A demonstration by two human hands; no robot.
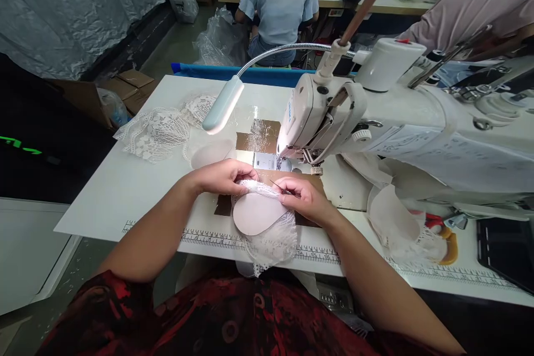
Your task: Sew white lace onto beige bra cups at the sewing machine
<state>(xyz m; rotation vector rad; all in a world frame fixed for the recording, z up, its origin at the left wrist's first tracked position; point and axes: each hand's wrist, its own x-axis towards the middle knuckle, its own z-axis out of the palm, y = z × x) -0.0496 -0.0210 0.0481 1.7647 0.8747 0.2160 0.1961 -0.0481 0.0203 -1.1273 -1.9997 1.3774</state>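
Both of my hands hold a white lace-trimmed bra cup at the front of the sewing table. My left hand pinches the upper left of its folded lace edge. At the upper right of that edge, my right hand pinches the fabric. A thin dark sliver sticks up by the right fingertips; its kind is too small to tell. The smooth side of the cup faces up, with lace hanging toward my lap. Just beyond my fingers is the needle area of a white sewing machine.
Lace pieces and a pale cup lie at left. A bendable lamp hangs over the table. To the right are more cups, orange-handled scissors and a dark tablet-like device. Co-workers sit beyond.
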